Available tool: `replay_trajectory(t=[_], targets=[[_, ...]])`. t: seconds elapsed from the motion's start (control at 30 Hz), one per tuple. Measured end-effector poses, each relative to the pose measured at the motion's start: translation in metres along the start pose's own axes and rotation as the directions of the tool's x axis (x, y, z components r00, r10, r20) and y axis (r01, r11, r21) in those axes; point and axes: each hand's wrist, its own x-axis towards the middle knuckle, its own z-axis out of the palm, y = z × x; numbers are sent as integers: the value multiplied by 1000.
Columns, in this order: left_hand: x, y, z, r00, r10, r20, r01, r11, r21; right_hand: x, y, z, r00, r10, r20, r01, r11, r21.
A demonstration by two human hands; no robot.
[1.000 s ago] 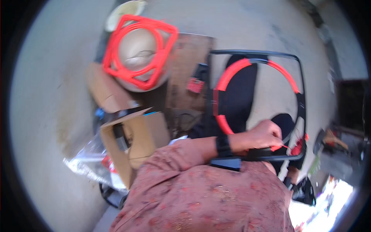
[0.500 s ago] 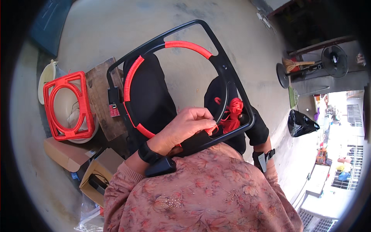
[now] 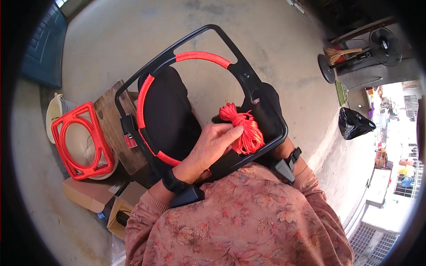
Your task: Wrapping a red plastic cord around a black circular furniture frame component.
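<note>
Probably light, soft and slippery, the red cord hank (image 3: pixel 250 138) over the near-right corner of the black frame (image 3: pixel 246 76) seems best held where the left hand (image 3: pixel 212 142) pinches, near its cinched waist, the right hand's grip being hidden.

Red cord (image 3: pixel 249 135), black frame (image 3: pixel 247 77), floral top (image 3: pixel 248 217)
</note>
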Motion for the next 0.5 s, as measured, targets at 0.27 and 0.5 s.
replay_trajectory(t=[0.27, 0.5], targets=[[0, -4, -7, 995, -7, 99, 25, 983, -183, 1, 32, -5, 963, 116, -242, -45, 958, 282], [-1, 3, -6, 947, -245, 210, 309, 876, -370, -49, 45, -71, 864, 244, -441, 3, 873, 488]])
